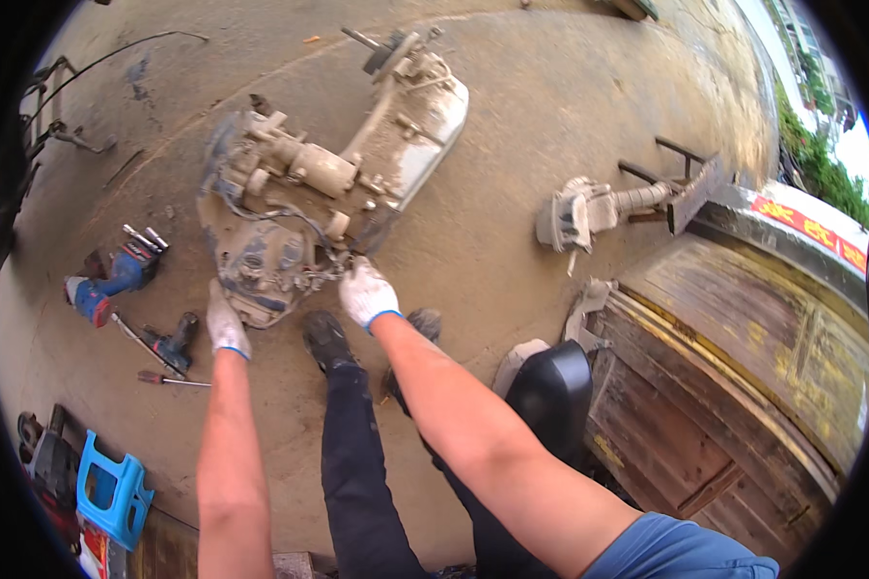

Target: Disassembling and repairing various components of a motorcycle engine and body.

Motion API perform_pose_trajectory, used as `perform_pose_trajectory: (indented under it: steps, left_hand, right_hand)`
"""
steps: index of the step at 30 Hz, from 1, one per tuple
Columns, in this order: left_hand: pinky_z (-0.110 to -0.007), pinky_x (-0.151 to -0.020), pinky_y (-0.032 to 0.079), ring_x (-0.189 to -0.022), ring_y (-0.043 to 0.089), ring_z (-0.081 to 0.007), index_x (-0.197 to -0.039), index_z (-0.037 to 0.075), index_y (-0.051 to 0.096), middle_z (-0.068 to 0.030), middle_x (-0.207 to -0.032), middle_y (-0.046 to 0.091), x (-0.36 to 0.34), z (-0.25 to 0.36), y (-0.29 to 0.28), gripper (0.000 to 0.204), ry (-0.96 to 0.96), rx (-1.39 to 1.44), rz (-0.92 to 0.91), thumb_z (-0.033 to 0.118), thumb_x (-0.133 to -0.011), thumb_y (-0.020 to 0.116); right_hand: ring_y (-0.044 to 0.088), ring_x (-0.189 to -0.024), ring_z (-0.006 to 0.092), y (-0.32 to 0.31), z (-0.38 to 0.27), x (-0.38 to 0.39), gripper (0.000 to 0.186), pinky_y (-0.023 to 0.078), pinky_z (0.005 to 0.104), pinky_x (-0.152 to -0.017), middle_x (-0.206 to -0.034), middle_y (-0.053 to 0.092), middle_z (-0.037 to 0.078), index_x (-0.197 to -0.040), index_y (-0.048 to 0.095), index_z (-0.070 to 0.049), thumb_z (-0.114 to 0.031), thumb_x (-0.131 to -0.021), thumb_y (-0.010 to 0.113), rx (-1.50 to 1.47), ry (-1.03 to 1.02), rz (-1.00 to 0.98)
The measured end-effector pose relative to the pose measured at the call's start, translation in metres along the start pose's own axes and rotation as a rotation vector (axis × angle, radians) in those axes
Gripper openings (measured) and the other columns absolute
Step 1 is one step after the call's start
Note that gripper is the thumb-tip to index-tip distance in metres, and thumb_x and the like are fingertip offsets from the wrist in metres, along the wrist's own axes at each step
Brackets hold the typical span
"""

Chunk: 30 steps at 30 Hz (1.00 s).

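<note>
A dirt-caked scooter engine (321,170) lies on the ground in front of me, its pale side cover (433,145) at the upper right. Both my hands wear white work gloves. My left hand (228,324) grips the engine's near left edge, beside a rounded, muddy shroud (261,265). At the near right edge, my right hand (367,293) closes on the engine next to a bracket and some loose wires; its fingertips are partly hidden. A small wheel hub with a shaft (386,56) sticks out at the far end.
Left of the engine lie a blue cordless impact wrench (116,275), a smaller drill-like tool (174,343) and a screwdriver (169,379). A blue plastic stool (114,490) stands at lower left. On the right are a dirty air-filter box with hose (589,212) and a wooden cabinet (686,415).
</note>
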<state>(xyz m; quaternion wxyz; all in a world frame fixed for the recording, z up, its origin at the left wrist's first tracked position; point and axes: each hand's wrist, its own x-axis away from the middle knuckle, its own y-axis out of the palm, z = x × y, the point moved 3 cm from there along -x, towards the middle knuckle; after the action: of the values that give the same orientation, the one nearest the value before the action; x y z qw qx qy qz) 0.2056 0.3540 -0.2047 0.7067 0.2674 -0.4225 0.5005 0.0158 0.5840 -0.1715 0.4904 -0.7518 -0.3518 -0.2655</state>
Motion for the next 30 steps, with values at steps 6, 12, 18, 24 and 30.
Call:
perform_pose_trajectory:
  steps: [6, 12, 18, 24, 30]
  left_hand:
    - [-0.04, -0.119, 0.043, -0.139, 0.059, -0.0256, -0.156, 0.007, 0.054, -0.0086, -0.154, 0.061, 0.004, 0.005, 0.005, 0.064, 0.021, -0.012, 0.046, 0.052, -0.115, 0.036]
    - [-0.049, -0.121, 0.044, -0.141, 0.056, -0.0286, -0.158, 0.011, 0.05, -0.0092, -0.158, 0.057, 0.111, -0.072, 0.066, 0.065, 0.014, -0.014, 0.074, 0.055, -0.115, 0.029]
    - [-0.059, -0.115, 0.048, -0.14, 0.056, -0.0319, -0.153, 0.018, 0.056, -0.0083, -0.155, 0.058, 0.236, -0.233, 0.132, 0.056, -0.226, 0.302, -0.166, 0.051, -0.111, 0.039]
    - [-0.06, -0.112, 0.05, -0.133, 0.06, -0.0298, -0.146, 0.012, 0.056, -0.0128, -0.151, 0.059, 0.314, -0.349, 0.156, 0.046, -0.47, 0.342, -0.182, 0.033, -0.11, 0.037]
    - [-0.057, -0.089, 0.06, -0.122, 0.065, -0.0323, -0.153, 0.02, 0.04, -0.0138, -0.14, 0.06, 0.362, -0.449, 0.168, 0.046, -0.656, 0.041, -0.227, 0.035, -0.111, 0.044]
  right_hand:
    - [0.073, -0.107, 0.0481, -0.009, 0.002, -0.004, 0.037, 0.056, 0.0542, -0.099, -0.11, 0.073, 0.035, -0.112, 0.068, 0.003, -0.027, -0.102, 0.049, -0.018, -0.231, 0.091]
    - [0.068, -0.126, 0.0432, -0.097, 0.06, 0.021, 0.049, 0.052, 0.0499, -0.111, -0.132, 0.07, 0.031, -0.122, 0.074, 0.001, -0.03, -0.098, 0.044, -0.008, -0.047, -0.105]
    - [0.066, -0.127, 0.0435, -0.169, 0.192, 0.054, 0.05, 0.051, 0.0507, -0.111, -0.132, 0.069, 0.03, -0.126, 0.072, 0.0, -0.032, -0.099, 0.045, 0.182, -0.066, -0.099]
    - [0.063, -0.128, 0.0427, -0.187, 0.327, 0.104, 0.043, 0.049, 0.0493, -0.112, -0.135, 0.068, 0.026, -0.134, 0.067, -0.005, -0.031, -0.105, 0.05, 0.406, -0.08, -0.012]
    - [0.064, -0.126, 0.0434, -0.216, 0.414, 0.128, 0.036, 0.05, 0.0505, -0.109, -0.131, 0.069, 0.027, -0.128, 0.068, -0.003, -0.024, -0.105, 0.05, 0.483, -0.061, 0.019]
